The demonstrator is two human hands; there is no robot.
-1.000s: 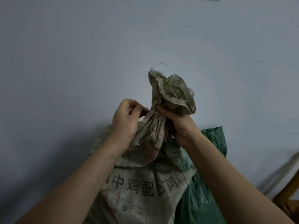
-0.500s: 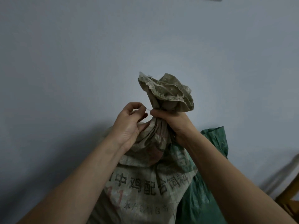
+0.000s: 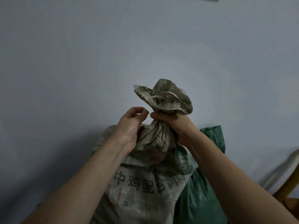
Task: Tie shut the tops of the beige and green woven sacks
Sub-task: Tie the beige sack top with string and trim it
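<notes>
Beige sack, contents hidden, neck gripped by right hand; left hand pinches a pale strand.

I read black print across the front of the beige woven plastic sack: 中鸡配合饲料, last characters creased. Faded red "11" near its left edge. The smaller line below starts 本产品, rest blurred.

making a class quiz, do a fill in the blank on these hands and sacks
The right hand holds the beige sack by its gathered neck; the frayed mouth flares ____ that grip.
Its black printed characters lie ____ the grip.
The other sack is coloured ____.
The left hand pinches a thin string just ____ of the grip.
Missing: above; below; green; left
</notes>
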